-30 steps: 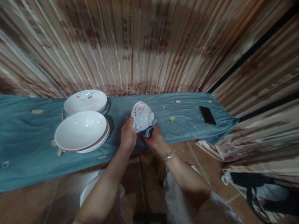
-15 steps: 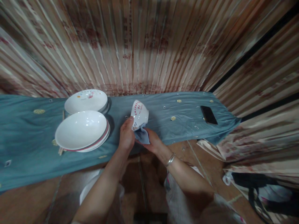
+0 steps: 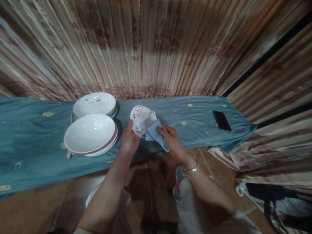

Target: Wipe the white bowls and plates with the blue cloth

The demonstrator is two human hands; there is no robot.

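My left hand [image 3: 129,138] grips a white bowl [image 3: 141,117] with red lettering by its rim, over the front part of the table. The bowl is tipped so its outer side faces up and its foot points right. My right hand [image 3: 172,139] pinches a light blue cloth [image 3: 154,132], which lies against the lower right of the bowl's outside. Where the cloth meets the bowl, part of the bowl is hidden. A silver bangle [image 3: 192,169] circles my right wrist.
Left of my hands stand a stack of large white bowls [image 3: 89,135] and, behind it, a stack of floral plates [image 3: 97,105]. Chopsticks [image 3: 69,153] lie partly under them. A black phone [image 3: 221,120] rests at the right on the teal tablecloth [image 3: 197,130]. A curtain [image 3: 156,58] hangs behind.
The bowl has turned so more of its outside faces me. My right hand has moved right and up, bringing the cloth from below the bowl to its right side. The view has shifted slightly.
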